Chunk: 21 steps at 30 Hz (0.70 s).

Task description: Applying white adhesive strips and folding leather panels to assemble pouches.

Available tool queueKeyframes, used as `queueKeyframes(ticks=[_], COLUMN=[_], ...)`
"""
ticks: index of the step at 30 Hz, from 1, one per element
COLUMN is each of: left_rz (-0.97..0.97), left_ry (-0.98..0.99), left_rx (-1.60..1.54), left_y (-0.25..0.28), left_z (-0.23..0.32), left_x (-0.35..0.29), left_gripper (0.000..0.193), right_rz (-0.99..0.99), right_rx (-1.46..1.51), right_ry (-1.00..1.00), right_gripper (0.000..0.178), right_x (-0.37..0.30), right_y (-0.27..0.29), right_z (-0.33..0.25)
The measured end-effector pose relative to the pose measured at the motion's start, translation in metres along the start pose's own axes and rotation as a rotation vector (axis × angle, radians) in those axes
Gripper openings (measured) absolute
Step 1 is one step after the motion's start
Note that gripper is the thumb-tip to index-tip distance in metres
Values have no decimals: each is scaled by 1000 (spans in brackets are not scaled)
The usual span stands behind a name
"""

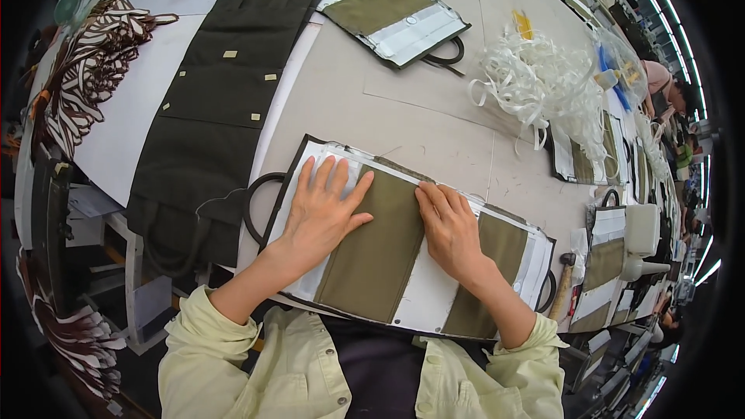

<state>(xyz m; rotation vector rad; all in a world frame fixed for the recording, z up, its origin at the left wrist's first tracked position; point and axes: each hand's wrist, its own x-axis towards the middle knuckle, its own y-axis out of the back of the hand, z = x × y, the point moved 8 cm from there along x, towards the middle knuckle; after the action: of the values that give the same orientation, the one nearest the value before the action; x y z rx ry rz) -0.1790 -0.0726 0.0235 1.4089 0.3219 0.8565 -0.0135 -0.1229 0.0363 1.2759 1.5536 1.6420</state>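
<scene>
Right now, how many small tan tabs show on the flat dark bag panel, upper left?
6 on the dark panel: one near the top, two mid-edge, two lower, one at centre. More may be hidden by folds.

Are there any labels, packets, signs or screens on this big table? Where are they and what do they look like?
Small tags: about six tan rectangles dotted over the dark green fabric panel, upper left.
Clear plastic bag: far right edge, crumpled, with blue and yellow items inside.
Yellow packet: small, behind the pile of white strips; too small to tell more.
Signs or screens: none visible.
</scene>
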Motion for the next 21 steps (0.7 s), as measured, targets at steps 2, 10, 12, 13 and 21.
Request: queueKeyframes(ticks=[2,10,12,13,21], left_rz=[33,91,168,171,32], left_ry=[2,73,131,135,128], left_rx=[4,-77,-97,-93,-354], left_y=[2,22,33,36,18], left_z=[-1,-42,-63,-69,-109], left_x=[3,-3,-2,2,37], left_gripper=[62,48,44,44,23], right_rz=[-8,39,79,120,27], right_rx=[12,354,406,454,624], right_ry=[-3,-41,-43,-57,-159], right_gripper=[53,25,26,27,15], right_x=[9,69,97,108,145], right_y=[2,-7,-19,-25,-71], right_z=[-1,-1,-3,-3,-6])
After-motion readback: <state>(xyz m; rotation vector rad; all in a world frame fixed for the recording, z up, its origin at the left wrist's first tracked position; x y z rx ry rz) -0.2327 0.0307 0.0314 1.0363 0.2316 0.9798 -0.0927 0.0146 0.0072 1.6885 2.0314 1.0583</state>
